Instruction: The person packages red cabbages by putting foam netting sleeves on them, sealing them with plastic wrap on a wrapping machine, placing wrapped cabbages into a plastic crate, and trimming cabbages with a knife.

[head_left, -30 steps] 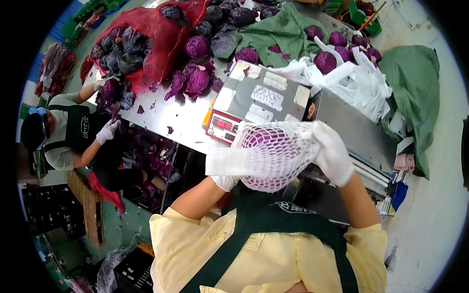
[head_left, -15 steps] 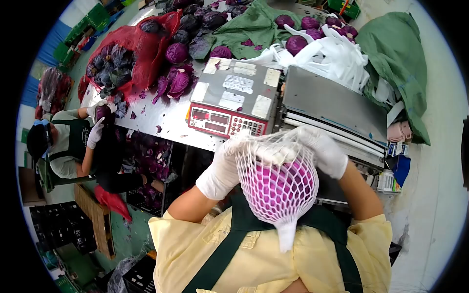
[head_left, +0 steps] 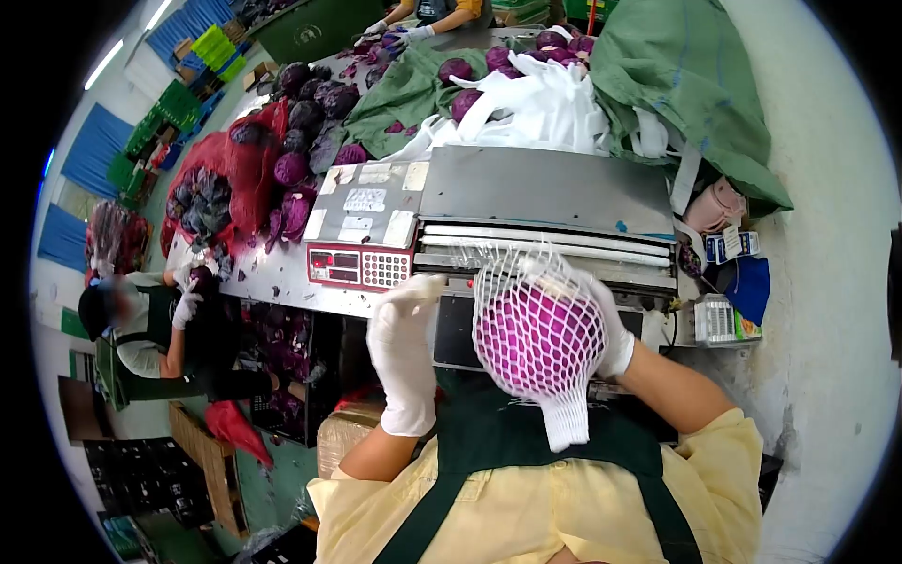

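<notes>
A red cabbage hangs in front of my chest inside a white foam net sleeve, whose narrow end points down. My right hand, in a white glove, grips the cabbage from behind and its right side; the net and cabbage hide part of the fingers. To the left, my gloved left hand is raised apart from the net, with nothing in it and its fingers stretched toward the scale. The scale with red front panel stands just beyond that hand. Behind the cabbage lies the metal wrapping machine with rollers.
White net sleeves are heaped behind the machine, near loose red cabbages and green cloth. A red mesh sack lies left. One co-worker sits at left holding a cabbage; another person works at the far end.
My left hand has let go of the net and moved left and down. My right hand keeps the netted cabbage, now turned a little. The view has shifted, showing the far person.
</notes>
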